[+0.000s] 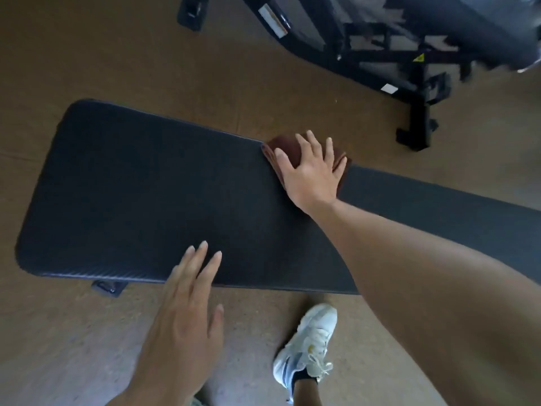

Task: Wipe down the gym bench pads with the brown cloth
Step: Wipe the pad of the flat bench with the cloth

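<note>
Right forearm fills the lower right corner, closest thing to the lens, reaching out across the black bench pad [140,194]. That right hand [311,174] sits flat on the brown cloth [275,148] with fingers spread wide, palm pressing down, nothing pinched. Cloth looks folded and lies at the pad's far edge, about where the wide section narrows into the slimmer strip running off to the right.

Left hand [187,312] hovers at the near edge of the pad, fingers straight and loosely together, tips over the vinyl; can't tell if they actually touch it.

Pad surface is dark textured vinyl, rounded corners on the left end, with a bit of the frame's foot [108,287] poking out underneath. Floor [87,68] is brownish and speckled, looks like rubber gym flooring. One white sneaker [307,344] with a dark sock stands just beside the bench's near side. Up top right there's the black steel frame of another machine [404,63], with a small yellow warning sticker and a couple of white labels on it.
</note>
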